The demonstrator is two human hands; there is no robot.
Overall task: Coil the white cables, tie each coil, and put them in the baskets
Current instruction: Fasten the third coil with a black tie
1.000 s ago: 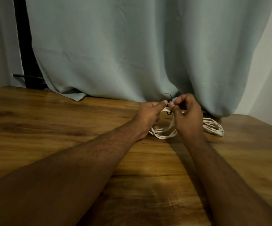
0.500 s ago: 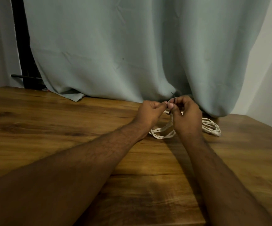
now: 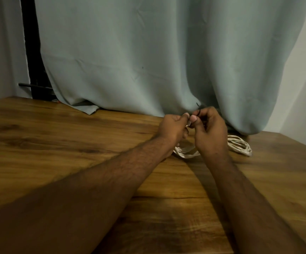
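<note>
Near the counter's (image 3: 75,143) far edge, the left hand (image 3: 172,128) pinches the white cable coil (image 3: 187,153), which hangs beneath both hands; the right hand (image 3: 210,132) pinches a thin black tie (image 3: 199,113) directly above it. A second coil (image 3: 240,146) lies rightward.

Two bare hands, left hand (image 3: 172,128) and right hand (image 3: 210,132), two white cable coils, near coil (image 3: 186,153) and far coil (image 3: 239,145), one thin black tie (image 3: 199,113), one wooden worktop (image 3: 57,143), one grey-green curtain (image 3: 148,52)
</note>
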